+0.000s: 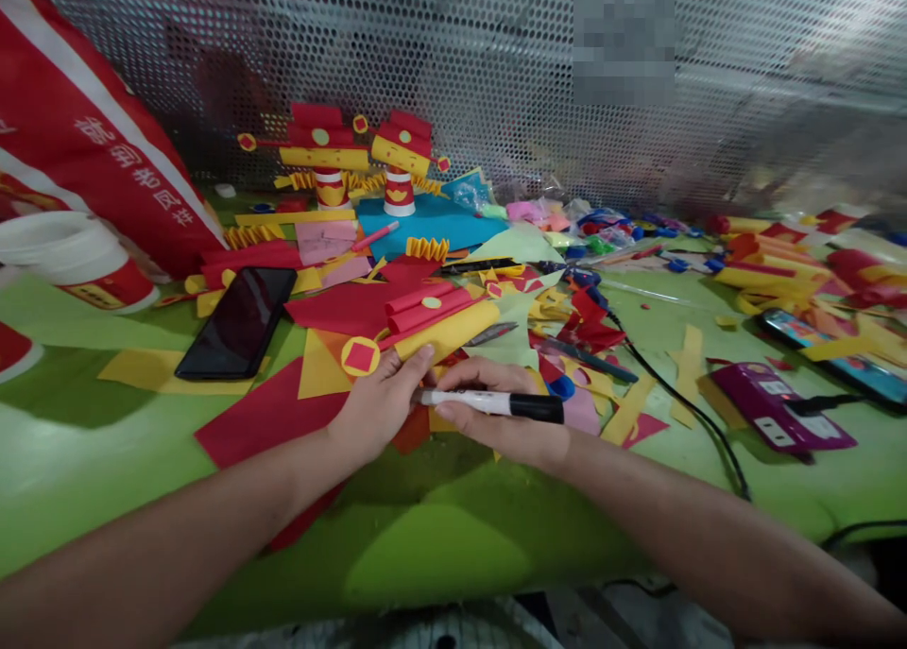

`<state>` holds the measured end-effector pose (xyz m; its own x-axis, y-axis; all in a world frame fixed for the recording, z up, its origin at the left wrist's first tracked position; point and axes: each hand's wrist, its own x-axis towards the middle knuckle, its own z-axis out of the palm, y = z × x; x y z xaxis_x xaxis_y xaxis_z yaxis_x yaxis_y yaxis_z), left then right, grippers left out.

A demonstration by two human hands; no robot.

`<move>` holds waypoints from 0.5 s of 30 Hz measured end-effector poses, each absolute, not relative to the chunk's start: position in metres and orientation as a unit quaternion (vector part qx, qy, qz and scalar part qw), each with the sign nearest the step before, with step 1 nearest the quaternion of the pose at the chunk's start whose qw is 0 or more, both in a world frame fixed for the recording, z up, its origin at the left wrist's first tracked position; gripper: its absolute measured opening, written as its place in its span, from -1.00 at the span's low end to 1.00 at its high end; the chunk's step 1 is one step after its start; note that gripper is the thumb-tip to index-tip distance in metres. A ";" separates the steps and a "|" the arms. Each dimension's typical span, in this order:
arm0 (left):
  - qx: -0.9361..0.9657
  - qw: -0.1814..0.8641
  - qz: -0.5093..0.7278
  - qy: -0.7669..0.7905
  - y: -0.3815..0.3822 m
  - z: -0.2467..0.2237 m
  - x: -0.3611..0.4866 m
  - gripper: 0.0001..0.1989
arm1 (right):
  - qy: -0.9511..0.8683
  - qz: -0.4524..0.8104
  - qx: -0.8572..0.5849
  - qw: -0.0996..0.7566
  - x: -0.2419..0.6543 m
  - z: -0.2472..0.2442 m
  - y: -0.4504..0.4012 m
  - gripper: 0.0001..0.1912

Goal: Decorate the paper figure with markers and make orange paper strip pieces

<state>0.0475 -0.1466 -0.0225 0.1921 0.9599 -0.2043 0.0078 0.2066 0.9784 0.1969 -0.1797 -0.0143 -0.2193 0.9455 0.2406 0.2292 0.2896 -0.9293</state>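
Observation:
Near the table's front edge, my left hand [379, 403] is closed on the lower edge of a yellow paper roll [453, 333]. The roll carries a folded red paper hat [429, 304] and a round yellow disc with a red diamond [361, 357] at its left side. My right hand [503, 408] grips a white marker [482, 401], its black end pointing right. The marker's left end meets the fingers of my left hand, so its tip is hidden. Red paper sheets [283, 418] lie under my left hand.
Two finished-looking paper-cup figures [331, 188] stand by the perforated metal panel [496, 73]. A black phone [237, 323] and white cups [77, 252] lie left. Paper scraps, a blade-like tool [488, 334], a black cable [680, 403] and a purple power strip [783, 408] spread right.

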 end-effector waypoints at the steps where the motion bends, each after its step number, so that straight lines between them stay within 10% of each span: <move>1: 0.498 0.587 0.397 0.500 -0.148 -0.022 0.047 -0.70 | -0.672 0.402 -0.434 0.446 0.197 -0.014 -0.180 -0.90; 15: 0.582 0.493 0.371 0.529 -0.146 -0.017 0.043 -0.67 | -0.543 0.521 -0.420 0.507 0.193 -0.013 -0.173 -0.72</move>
